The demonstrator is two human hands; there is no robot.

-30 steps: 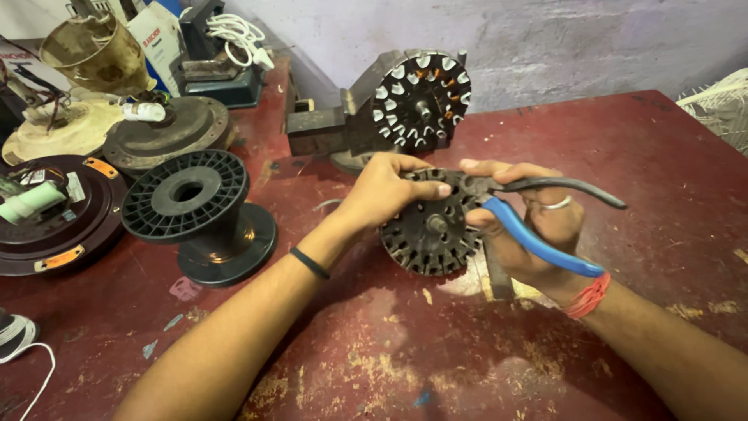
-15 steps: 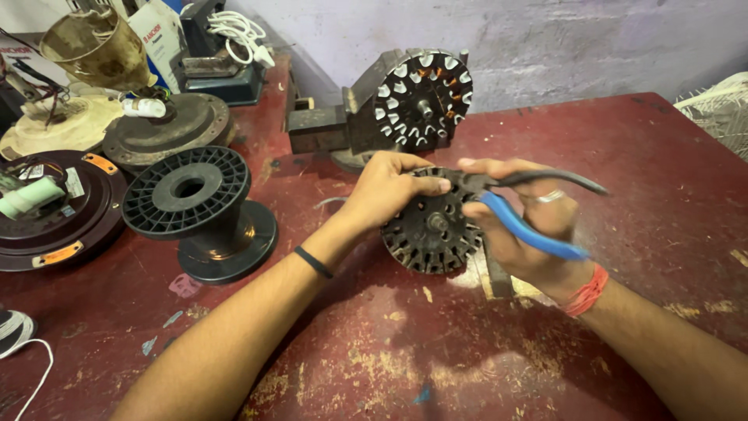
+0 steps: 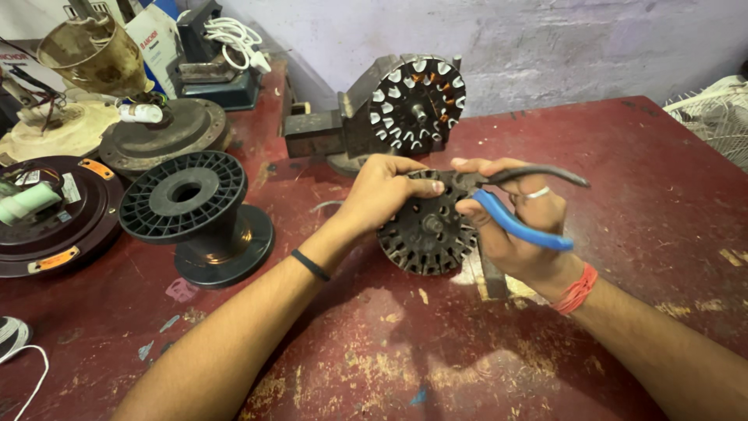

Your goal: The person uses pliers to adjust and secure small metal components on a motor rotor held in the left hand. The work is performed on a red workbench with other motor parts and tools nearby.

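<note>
Blue-handled pliers (image 3: 520, 222) sit clenched in the right hand (image 3: 518, 226), nose at the dark stator (image 3: 427, 230); the left hand (image 3: 382, 195) pinches its rim at ten o'clock, above the bench (image 3: 389, 343); a slipped nose would likely nick fingers; black spool (image 3: 187, 199) at nine o'clock.

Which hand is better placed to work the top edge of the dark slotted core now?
Probably the right hand: it holds the blue-handled pliers, whose nose lies at the top rim of the dark slotted core. The left hand grips that rim bare, steadying the core on the red table.
</note>
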